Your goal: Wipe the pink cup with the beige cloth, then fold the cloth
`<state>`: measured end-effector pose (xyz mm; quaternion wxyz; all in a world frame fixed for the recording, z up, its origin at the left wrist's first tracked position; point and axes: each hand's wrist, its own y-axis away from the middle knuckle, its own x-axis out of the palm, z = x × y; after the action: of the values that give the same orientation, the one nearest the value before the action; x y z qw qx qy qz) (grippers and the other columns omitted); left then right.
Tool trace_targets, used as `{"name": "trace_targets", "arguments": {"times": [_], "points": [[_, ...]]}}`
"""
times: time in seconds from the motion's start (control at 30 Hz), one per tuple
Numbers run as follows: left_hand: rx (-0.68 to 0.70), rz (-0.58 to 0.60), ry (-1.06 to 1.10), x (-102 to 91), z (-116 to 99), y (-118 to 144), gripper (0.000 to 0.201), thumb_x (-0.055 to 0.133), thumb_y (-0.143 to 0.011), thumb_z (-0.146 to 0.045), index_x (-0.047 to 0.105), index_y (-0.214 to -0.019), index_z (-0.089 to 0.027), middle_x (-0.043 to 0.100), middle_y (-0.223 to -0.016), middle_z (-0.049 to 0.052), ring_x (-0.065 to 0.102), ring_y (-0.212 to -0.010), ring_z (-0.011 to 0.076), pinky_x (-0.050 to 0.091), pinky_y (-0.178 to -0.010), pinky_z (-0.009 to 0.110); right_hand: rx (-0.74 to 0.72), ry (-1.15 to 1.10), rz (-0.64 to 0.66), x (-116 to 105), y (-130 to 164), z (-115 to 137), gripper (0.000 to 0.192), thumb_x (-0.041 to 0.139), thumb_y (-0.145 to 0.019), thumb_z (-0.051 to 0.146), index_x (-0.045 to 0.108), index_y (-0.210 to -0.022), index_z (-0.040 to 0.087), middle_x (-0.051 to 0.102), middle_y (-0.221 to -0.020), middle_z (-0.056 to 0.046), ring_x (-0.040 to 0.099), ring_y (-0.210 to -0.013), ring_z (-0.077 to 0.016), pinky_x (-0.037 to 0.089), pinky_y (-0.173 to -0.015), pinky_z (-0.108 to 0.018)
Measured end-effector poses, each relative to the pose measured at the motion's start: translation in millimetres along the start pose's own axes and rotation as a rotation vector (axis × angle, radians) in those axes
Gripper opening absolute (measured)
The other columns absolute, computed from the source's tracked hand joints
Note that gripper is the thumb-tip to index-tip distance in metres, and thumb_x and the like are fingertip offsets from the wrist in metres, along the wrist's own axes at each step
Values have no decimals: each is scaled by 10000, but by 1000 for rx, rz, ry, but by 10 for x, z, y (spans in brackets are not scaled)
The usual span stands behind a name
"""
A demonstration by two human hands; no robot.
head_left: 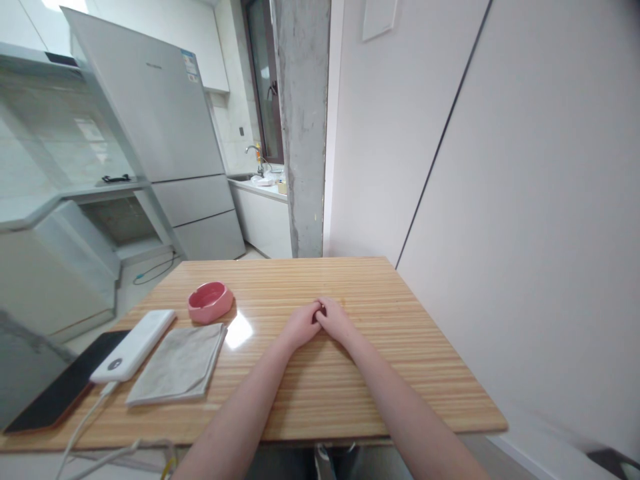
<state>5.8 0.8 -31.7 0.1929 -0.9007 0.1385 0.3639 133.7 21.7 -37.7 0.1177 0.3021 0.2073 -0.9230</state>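
My left hand and my right hand rest together on the wood-grain table, meeting near its middle. The fingers of both are curled in and touch each other, with a small dark gap between them. Nothing shows in either hand, though the undersides of the fingers are hidden. To the left of my left hand lies a folded grey cloth. Beyond the cloth sits a pink ashtray. A white power bank with a cable plugged into it lies left of the cloth.
A flat black tablet-like slab lies along the table's left edge, partly under the power bank. Past the table stand a tall grey refrigerator, a sink counter and a bare concrete pillar. A white wall rises on the right.
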Motion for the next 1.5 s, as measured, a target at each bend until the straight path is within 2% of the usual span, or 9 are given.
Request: {"name": "trace_targets", "arguments": {"times": [0.17, 0.33, 0.4, 0.57, 0.7, 0.83, 1.07, 1.2, 1.5], "points": [[-4, 3, -82, -125, -107, -1, 289, 478, -753, -149, 583, -1019, -184, 654, -966, 59, 589, -880, 185, 445, -801, 304, -20, -4, -12, -39, 18, 51, 237, 451, -720, 112, 588, -906, 163, 601, -869, -41, 528, -823, -159, 420, -789, -300], [-346, -719, -543, -806, -41, 205, 337, 392, -833, -231, 543, -1126, -159, 596, -1050, 112, 505, -1041, 245, 322, -964, 432, -84, -57, -182, -111, 25, 56, 285, 424, -795, 172, 557, -1047, 170, 586, -893, -44, 511, -716, -141, 435, -743, -294], [-541, -817, -711, -1076, 107, 362, 400, 435, -815, -285, 501, -1187, -154, 533, -1181, 154, 420, -1156, 310, 194, -1016, 541, -63, -75, -245, -120, 6, 22, 271, 407, -798, 177, 565, -1017, 161, 587, -896, -53, 515, -726, -147, 439, -747, -300], [-798, -553, -758, -1329, 493, 647, 410, 484, -787, -345, 515, -1131, -124, 594, -1043, 182, 474, -1062, 352, 245, -932, 587, 11, -100, -292, -111, -41, -40, 289, 385, -790, 182, 575, -1006, 156, 595, -917, -65, 528, -736, -154, 450, -716, -296], [-808, -581, -782, -1303, 576, 635, 261, 425, -810, -251, 566, -989, -124, 612, -971, 182, 502, -1017, 329, 292, -905, 541, 3, -83, -290, -112, -38, -51, 273, 377, -796, 189, 595, -959, 160, 612, -900, -70, 546, -781, -168, 451, -752, -317], [-594, -612, -696, -1159, 452, 521, 277, 428, -818, -255, 553, -1037, -142, 622, -987, 146, 516, -1007, 297, 270, -957, 515, 21, -86, -302, -107, -55, -67, 259, 382, -802, 197, 598, -943, 170, 612, -899, -67, 550, -783, -167, 458, -769, -326], [51, -290, -342, -419, -251, 276, 202, 452, -828, -214, 554, -1000, -188, 630, -1008, 82, 527, -991, 226, 257, -1027, 469, 84, -432, -342, -112, -70, -34, 436, 412, -843, 393, 476, -1206, 159, 569, -1168, -121, 551, -1051, -175, 475, -855, -315], [133, -140, -254, -178, -511, 250, 158, 477, -824, -203, 566, -954, -190, 619, -1001, 70, 517, -986, 213, 307, -1003, 451, 116, -569, -337, -139, -74, -53, 374, 427, -820, 354, 541, -1129, 175, 600, -1176, -90, 551, -1095, -171, 413, -976, -334], [128, -63, -247, -223, -446, 290, 117, 468, -835, -204, 564, -898, -183, 614, -970, 66, 506, -974, 206, 307, -1005, 443, 217, -603, -348, -39, -107, -141, 311, 431, -708, 229, 630, -939, 168, 671, -1026, -71, 593, -998, -185, 425, -956, -350]]}}
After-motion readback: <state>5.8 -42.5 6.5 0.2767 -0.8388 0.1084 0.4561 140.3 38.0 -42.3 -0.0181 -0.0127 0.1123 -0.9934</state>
